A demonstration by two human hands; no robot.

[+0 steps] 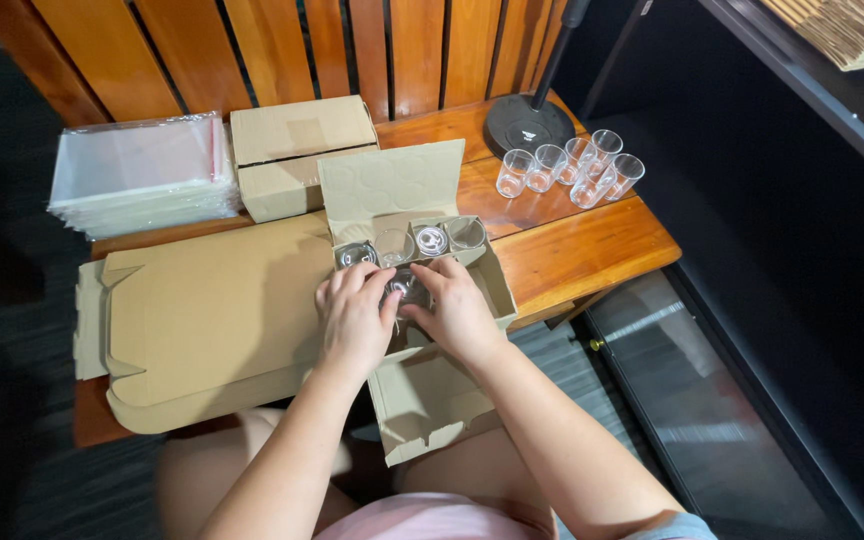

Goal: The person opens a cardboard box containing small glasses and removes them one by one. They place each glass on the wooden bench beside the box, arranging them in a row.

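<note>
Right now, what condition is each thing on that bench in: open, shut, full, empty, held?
Open carton: flaps up, partly filled with glasses.
Glass in hands: held by both hands, low in the carton.
Left hand: gripping the glass.
Right hand: gripping the glass.
Loose glasses: empty, lying in a cluster on the bench.
Closed box: shut.
Flat cardboard: unfolded, stacked.
Plastic bags: stacked flat.
</note>
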